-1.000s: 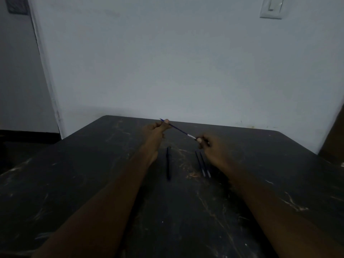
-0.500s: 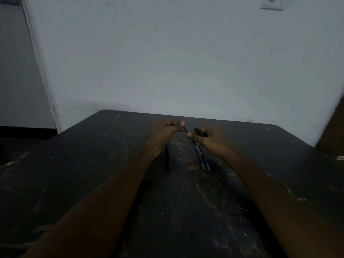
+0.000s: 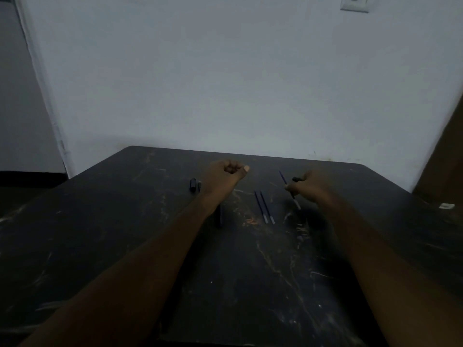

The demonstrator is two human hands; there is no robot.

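My right hand (image 3: 309, 187) pinches a thin blue pen refill (image 3: 283, 177) and also holds a small black pen part (image 3: 296, 179); the refill's pale tip points down toward the table. My left hand (image 3: 226, 175) hovers above the dark table (image 3: 125, 221) with its fingers curled and nothing visible in it. Two more blue refills (image 3: 263, 207) lie side by side between my hands. A black pen barrel (image 3: 219, 217) lies partly hidden under my left wrist. A black cap and a small piece (image 3: 194, 185) rest left of my left hand.
A white wall stands right behind the table's far edge. A small pale object (image 3: 446, 206) lies near the table's right edge. A brown panel (image 3: 448, 156) rises at the far right.
My hands have moved apart. The left hand has let go of the refill's end, and the right hand has carried the refill to the right. The camera has tilted slightly.
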